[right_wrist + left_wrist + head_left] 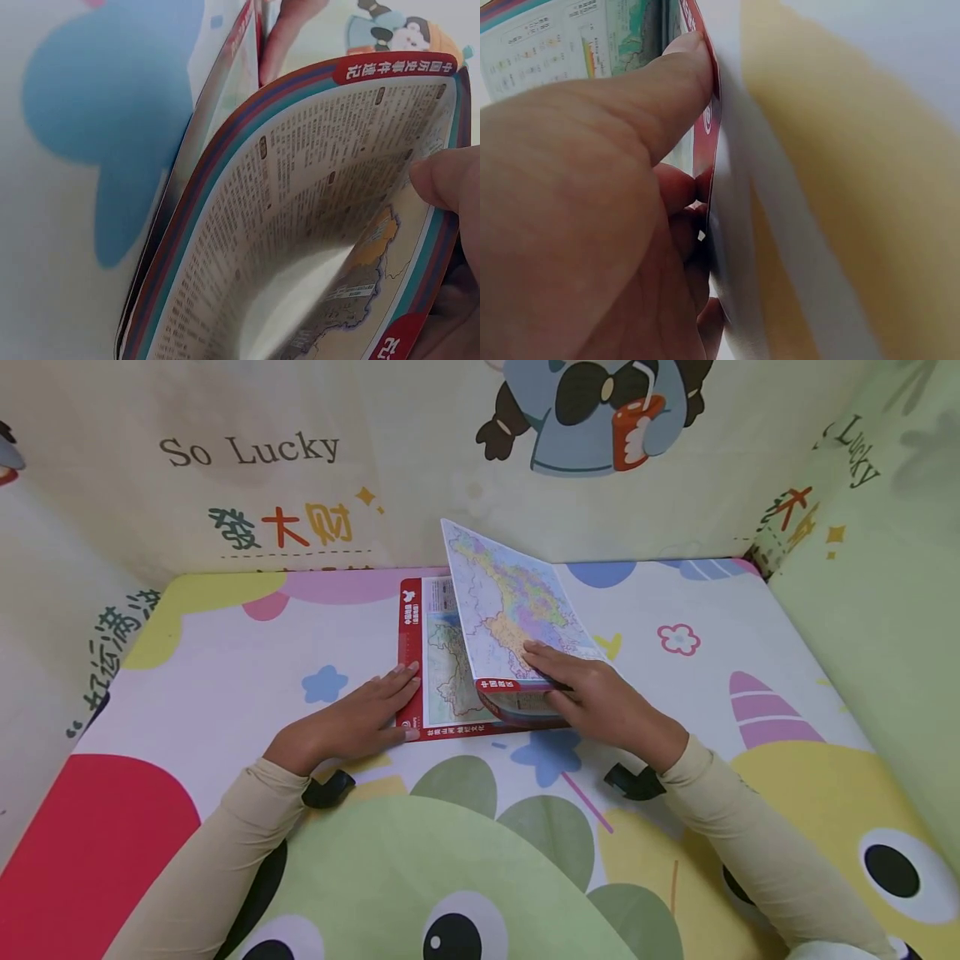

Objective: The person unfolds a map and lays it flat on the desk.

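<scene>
A red-bordered map sheet (410, 639) lies on the patterned tablecloth, its left border beneath the fingers of my left hand (356, 718). Those fingers stretch out along the border, and in the left wrist view the thumb (679, 75) rests on the red edge (706, 142). My right hand (603, 693) pinches a folded map (517, 602), whose coloured face tilts up over the right part of the sheet. Seen from the right wrist, the folded map (300, 142) bows open, showing printed text and a map inside, with the thumb (442, 176) on its inner face.
The tablecloth (240, 677) carries cartoon shapes, stars and a flower. Cream printed cloth (405, 460) stands behind the table, and pale cloth walls (862, 577) close in both sides. A black wrist strap (330, 789) shows below the left hand, another (633, 782) below the right.
</scene>
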`<state>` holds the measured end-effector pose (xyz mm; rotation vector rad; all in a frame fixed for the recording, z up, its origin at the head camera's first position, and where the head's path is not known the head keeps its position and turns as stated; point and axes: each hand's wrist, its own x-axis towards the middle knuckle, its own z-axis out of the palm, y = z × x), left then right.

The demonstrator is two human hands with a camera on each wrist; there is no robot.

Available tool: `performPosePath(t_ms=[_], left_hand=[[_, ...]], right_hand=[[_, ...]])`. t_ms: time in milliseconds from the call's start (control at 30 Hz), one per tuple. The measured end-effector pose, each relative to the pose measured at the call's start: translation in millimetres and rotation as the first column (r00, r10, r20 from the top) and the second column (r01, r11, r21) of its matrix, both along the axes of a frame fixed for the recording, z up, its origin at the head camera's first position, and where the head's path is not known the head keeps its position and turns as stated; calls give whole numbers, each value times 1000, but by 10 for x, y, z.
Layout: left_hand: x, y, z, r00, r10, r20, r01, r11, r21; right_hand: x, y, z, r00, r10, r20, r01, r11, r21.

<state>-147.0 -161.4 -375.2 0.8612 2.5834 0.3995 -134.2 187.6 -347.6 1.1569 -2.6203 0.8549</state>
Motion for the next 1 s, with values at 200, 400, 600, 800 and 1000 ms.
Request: performPosePath(t_ms=[200,400,600,800,1000], left_hand=[[-1,-7,-4,1000,4,2,-4,1000,-3],[1,-4,6,1000,7,5,-7,1000,5],[-3,-7,-4,1000,4,-4,-3,1000,2],[-5,-15,-24,1000,-2,-4,2,1000,16],[-3,-16,-23,1000,5,0,-5,1000,4]], right_hand=[[-1,49,5,1000,-5,-11,4,1000,-7],[7,108,8,999,-25,-25,24,1000,-17],[22,147,19,998,-35,-53,33,999,-27],[45,205,4,996,-64,-64,61,997,-47],[42,299,25,988,-116,-104,102,986,-130]])
